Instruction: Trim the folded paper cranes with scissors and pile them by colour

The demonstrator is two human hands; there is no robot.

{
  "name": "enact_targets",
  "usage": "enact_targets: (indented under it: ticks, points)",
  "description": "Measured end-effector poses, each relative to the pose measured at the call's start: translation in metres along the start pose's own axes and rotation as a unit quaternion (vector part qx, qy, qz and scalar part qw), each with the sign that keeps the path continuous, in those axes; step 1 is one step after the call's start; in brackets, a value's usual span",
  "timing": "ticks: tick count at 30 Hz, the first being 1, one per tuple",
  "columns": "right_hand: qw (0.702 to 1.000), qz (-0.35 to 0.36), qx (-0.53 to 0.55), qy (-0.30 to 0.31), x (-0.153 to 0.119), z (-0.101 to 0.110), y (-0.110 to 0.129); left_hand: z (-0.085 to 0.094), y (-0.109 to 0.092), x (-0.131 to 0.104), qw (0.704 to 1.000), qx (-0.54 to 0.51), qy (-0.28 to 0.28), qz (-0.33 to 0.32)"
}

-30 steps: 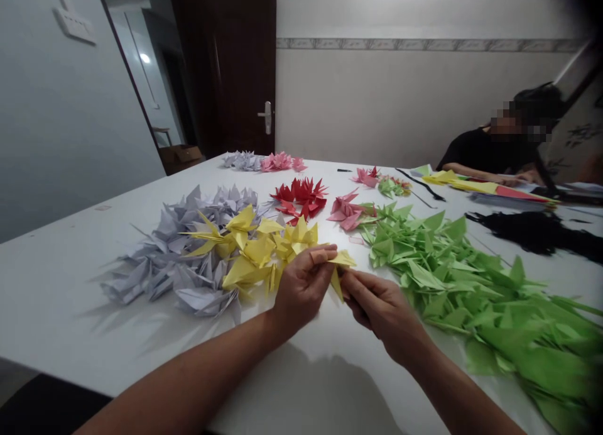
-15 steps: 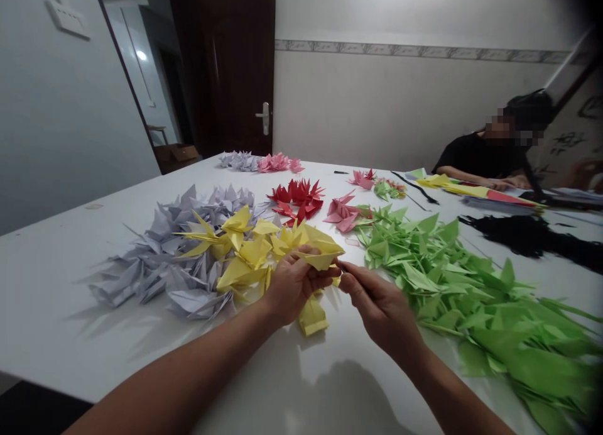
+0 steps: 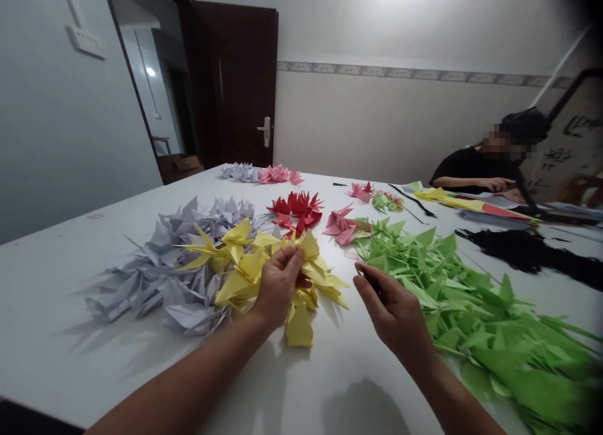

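My left hand (image 3: 280,284) pinches a yellow paper crane (image 3: 311,247) at the right side of a heap of yellow folded cranes (image 3: 247,262). To its right, my right hand (image 3: 391,303) is closed, with thumb and forefinger together. A thin dark thing shows at its fingertips, too small to name. A gap of bare table lies between the two hands. Light purple cranes (image 3: 164,265) are heaped left of the yellow ones, and green cranes (image 3: 438,284) lie beside and beyond my right hand.
Red cranes (image 3: 298,210) and pink cranes (image 3: 342,224) lie farther back on the white table (image 3: 61,278). Black threads (image 3: 513,243) spread at the right. Coloured paper sheets (image 3: 471,202) lie near a person in black (image 3: 464,171) seated across the table.
The yellow crane in my left hand has lowered toward the yellow heap, and my grip on it has become a pinch. My right hand has drawn away to the right. The view has tilted up slightly.
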State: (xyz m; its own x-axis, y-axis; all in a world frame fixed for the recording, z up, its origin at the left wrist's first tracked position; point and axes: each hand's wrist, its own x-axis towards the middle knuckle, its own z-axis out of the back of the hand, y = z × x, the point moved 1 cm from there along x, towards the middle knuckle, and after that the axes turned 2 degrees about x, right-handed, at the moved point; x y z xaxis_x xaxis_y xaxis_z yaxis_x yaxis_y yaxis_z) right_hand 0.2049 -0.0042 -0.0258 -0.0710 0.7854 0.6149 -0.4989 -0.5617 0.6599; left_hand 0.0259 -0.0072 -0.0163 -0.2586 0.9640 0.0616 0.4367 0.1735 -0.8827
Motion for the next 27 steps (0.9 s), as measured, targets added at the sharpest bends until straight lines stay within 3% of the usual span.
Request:
enact_targets:
  ticks: [7, 11, 17, 20, 23, 25, 27]
  points:
    - [0.989, -0.078, -0.066, 0.103, 0.005, -0.009, -0.030, 0.006, 0.001, 0.008, 1.000, 0.008, -0.012, -0.015]
    - [0.984, -0.109, -0.036, 0.138, 0.002, -0.018, -0.038, 0.005, -0.001, 0.001, 0.994, 0.078, -0.011, -0.069]
    - [0.972, -0.127, 0.068, 0.186, -0.003, -0.024, -0.028, 0.005, -0.003, -0.013, 0.963, 0.193, 0.032, -0.183]
    - [0.967, -0.162, 0.118, 0.159, -0.003, -0.024, -0.027, 0.009, -0.005, -0.020, 0.903, 0.286, 0.080, -0.310]
    - [0.955, -0.215, 0.181, 0.096, -0.003, -0.026, -0.030, 0.009, -0.003, -0.030, 0.801, 0.373, 0.216, -0.415]
    - [0.937, -0.255, 0.229, 0.072, -0.003, -0.028, -0.033, 0.005, 0.003, -0.037, 0.725, 0.409, 0.321, -0.452]
    - [0.921, -0.281, 0.259, 0.069, -0.003, -0.030, -0.034, 0.001, 0.014, -0.042, 0.658, 0.440, 0.391, -0.470]
